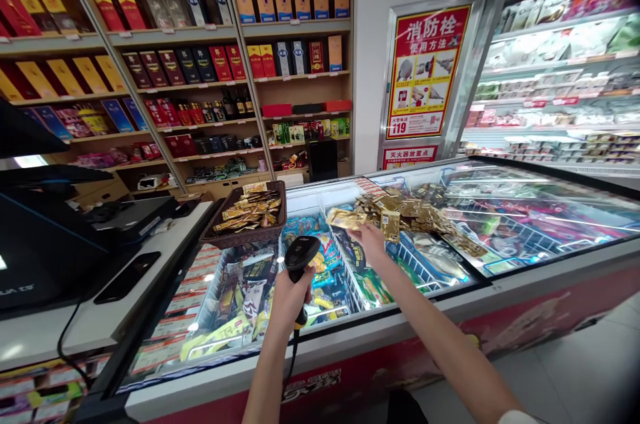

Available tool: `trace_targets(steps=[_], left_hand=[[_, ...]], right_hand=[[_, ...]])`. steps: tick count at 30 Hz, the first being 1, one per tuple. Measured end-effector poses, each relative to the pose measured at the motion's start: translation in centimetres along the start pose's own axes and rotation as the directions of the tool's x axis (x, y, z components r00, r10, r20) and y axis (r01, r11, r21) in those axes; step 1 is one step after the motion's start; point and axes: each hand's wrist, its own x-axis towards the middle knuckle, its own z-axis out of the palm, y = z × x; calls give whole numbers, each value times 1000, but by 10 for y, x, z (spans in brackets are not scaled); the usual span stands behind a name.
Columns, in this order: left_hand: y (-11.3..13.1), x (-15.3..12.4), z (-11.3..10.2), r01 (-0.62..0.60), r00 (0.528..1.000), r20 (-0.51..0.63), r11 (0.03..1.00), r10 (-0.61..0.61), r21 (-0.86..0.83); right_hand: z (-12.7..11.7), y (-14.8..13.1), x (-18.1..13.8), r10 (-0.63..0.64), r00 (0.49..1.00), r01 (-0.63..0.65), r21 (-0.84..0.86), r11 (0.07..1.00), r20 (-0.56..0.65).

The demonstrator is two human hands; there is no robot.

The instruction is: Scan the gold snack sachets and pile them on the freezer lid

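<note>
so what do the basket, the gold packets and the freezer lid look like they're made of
Basket: dark woven wicker or a plastic imitation, going by its ribbed weave.
Gold packets: shiny foil or metallised film that crinkles and catches light; the right hand holds one.
Freezer lid: clear glass, probably, with reflections and goods visible beneath.

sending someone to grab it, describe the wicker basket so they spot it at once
Start at the glass-topped chest freezer in front of the liquor shelves. The wicker basket sits on its lid nearest the checkout counter. It alone holds its gold packets contained; the others lie loose on the glass.
</note>
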Motion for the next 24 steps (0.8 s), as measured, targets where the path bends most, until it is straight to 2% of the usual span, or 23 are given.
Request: trace_targets(steps=[2,4,6,8,11,14,16,18,21,24], left_hand=[[1,-4,-2,8,1000,10,1000,-8,8],[1,-6,-2,17,1000,10,1000,-17,23],[1,-6,-2,25,1000,5,999,-25,21],[0,-5,-2,26,1000,-8,1000,-26,9],[-3,-3,-2,14,1000,-8,1000,-14,-15],[-8,-2,-6,11,1000,-17,999,-12,-41],[-11,-2,-11,17,999,-34,998,-19,-56],[-12,-4,-16,11,998,-54,997,-15,-77],[-11,-11,-25,-14,995,-97,995,4,-102],[-7,-26,-37,-5,992,-127,993,-10,-114]], right_hand=[[-11,-19,24,-2,989,10,51,999,-149],[-19,-44,51,34,956,1,121,993,-292],[-25,-66,74,56,937,-6,143,990,-345],[-31,-78,86,98,939,-70,96,993,-329],[-36,-66,81,156,953,-166,-17,986,-259],[-30,-31,59,151,975,-161,-53,985,-161],[-17,-7,44,117,992,-120,-74,990,-45],[3,12,30,67,992,-54,-125,991,104],[48,28,13,14,951,80,-288,954,309],[103,35,1,-94,879,337,-470,815,468]])
